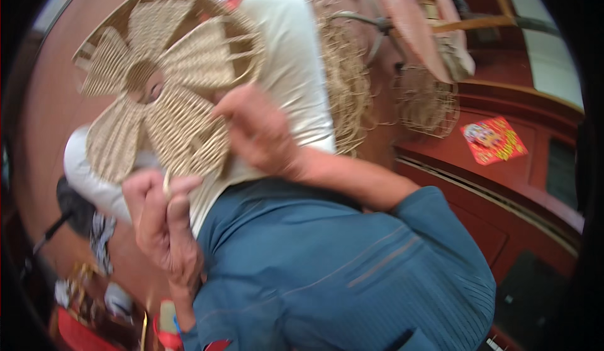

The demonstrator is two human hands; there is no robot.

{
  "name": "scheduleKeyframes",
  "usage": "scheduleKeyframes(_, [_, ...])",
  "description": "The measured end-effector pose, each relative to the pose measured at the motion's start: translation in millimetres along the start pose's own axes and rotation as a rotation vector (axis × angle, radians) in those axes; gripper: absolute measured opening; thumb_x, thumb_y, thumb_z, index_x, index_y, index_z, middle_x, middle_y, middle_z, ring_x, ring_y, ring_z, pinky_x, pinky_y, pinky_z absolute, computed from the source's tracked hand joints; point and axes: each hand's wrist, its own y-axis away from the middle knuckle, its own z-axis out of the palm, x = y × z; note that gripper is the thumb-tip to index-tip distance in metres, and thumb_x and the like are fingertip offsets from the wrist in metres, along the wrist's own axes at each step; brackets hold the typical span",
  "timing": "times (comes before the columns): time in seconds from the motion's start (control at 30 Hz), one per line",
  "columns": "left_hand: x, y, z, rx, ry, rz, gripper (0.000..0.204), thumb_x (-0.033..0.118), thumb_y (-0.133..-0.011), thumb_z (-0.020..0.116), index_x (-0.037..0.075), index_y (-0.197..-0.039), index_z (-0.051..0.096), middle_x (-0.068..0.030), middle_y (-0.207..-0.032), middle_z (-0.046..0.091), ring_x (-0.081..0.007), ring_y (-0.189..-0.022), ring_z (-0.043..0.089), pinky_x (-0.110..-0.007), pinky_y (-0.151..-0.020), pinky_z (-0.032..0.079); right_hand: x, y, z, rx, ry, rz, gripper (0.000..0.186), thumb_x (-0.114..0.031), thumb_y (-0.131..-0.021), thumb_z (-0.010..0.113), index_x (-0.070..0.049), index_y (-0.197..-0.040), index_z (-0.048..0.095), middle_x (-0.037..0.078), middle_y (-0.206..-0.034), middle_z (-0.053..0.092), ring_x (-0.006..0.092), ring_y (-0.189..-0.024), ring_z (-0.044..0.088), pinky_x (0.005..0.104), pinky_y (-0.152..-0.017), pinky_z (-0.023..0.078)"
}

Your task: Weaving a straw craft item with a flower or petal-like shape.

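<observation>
A woven straw piece [182, 127] shaped like a flower, with petals around a round hole and a wide outer band, rests across my lap on pale trousers [296, 49]. My left hand [163, 219] is at its lower petal, closed on a pale straw strand [167, 182] that runs from the weave. My right hand [255, 124] grips the right edge of that same petal, slightly blurred, its thumb and index finger against the weave.
Loose straw [346, 86] lies right of my leg, near a metal stand [371, 23] and a wire-like basket [428, 105]. A red cabinet [453, 206] carries a red paper [494, 140]. Assorted items [116, 300] sit at lower left.
</observation>
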Motion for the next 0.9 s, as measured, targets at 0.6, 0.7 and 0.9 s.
scheduleKeyframes(0.6, [-50.3, -17.0, 60.8, -0.035, -0.621, 0.243, 0.016, 0.001, -0.090, 0.072, 0.009, -0.104, 0.070, -0.0065, -0.098, 0.062, -0.0268, -0.089, 0.066, -0.043, -0.074, 0.055, 4.5, -18.6, -26.0, -0.496, 0.042, 0.341, 0.028, -0.005, -0.098, 0.063, 0.003, -0.124, 0.058, 0.018, -0.096, 0.076, 0.0373, -0.089, 0.078, 0.0456, -0.079, 0.062])
scheduleKeyframes(0.7, [-41.2, -22.8, 66.0, -0.074, -0.684, 0.270, 0.020, 0.001, -0.091, 0.074, 0.008, -0.109, 0.071, -0.0079, -0.096, 0.061, -0.0289, -0.091, 0.065, -0.042, -0.077, 0.054, 7.3, -19.6, -29.4, -0.502, 0.055, 0.313, 0.030, -0.007, -0.098, 0.063, 0.003, -0.126, 0.059, 0.022, -0.096, 0.076, 0.0408, -0.090, 0.078, 0.0489, -0.079, 0.062])
scheduleKeyframes(0.9, [-41.2, -26.3, 61.5, -0.219, -0.603, 0.250, 0.025, 0.001, -0.091, 0.062, 0.002, -0.115, 0.071, -0.0128, -0.114, 0.064, -0.0341, -0.104, 0.064, -0.046, -0.090, 0.054, 16.7, -22.1, -14.5, -0.620, 0.059, 0.417, 0.044, -0.004, -0.100, 0.058, 0.000, -0.144, 0.056, 0.025, -0.110, 0.077, 0.0407, -0.096, 0.078, 0.0485, -0.082, 0.062])
